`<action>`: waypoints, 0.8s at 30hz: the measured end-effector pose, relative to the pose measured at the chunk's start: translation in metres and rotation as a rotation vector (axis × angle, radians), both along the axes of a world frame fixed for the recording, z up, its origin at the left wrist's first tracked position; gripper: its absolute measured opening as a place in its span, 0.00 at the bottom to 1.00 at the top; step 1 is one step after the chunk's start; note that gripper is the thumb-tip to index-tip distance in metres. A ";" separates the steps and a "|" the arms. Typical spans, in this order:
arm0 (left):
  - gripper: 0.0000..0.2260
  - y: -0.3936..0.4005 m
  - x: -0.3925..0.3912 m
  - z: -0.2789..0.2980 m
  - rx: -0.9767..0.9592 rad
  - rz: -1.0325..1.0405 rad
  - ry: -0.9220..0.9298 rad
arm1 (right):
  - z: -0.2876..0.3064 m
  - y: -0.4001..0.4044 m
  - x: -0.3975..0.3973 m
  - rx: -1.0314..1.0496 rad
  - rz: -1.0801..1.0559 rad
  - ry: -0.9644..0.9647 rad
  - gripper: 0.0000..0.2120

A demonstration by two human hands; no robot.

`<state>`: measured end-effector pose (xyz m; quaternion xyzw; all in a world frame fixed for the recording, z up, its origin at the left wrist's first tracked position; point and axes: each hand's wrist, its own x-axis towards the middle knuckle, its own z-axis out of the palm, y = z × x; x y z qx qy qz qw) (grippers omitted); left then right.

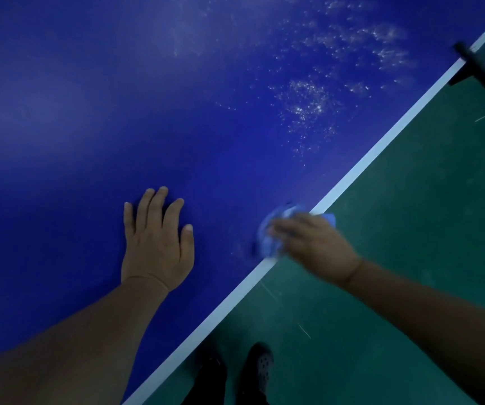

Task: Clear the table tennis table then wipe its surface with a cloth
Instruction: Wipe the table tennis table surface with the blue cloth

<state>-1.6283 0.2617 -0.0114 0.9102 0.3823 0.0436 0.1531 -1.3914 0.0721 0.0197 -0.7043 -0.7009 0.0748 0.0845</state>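
A person leans over a blue table tennis table [95,118], seen from above, with both bare arms reaching across its near edge. The left hand [156,241] lies flat on the blue surface, fingers straight and slightly spread, grasping nothing. The right hand [311,241], blurred, presses down on a light blue cloth [273,232] bunched under its fingers; the blur hides whether the fingers curl round the cloth or lie flat on it. The cloth sits at the table's white edge line [361,165], to the right of the left hand. Farther off, toward the right, pale speckles [308,103] dot the blue surface. Beyond the edge lies a green floor [410,229], where the person's dark shoes [261,363] stand near the bottom. A dark bracket [480,68] juts out at the table's far right edge.
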 end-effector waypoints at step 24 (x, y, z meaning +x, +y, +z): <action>0.16 0.013 -0.052 0.017 -0.164 0.110 -0.338 | -0.011 0.053 -0.021 -0.064 0.043 -0.139 0.19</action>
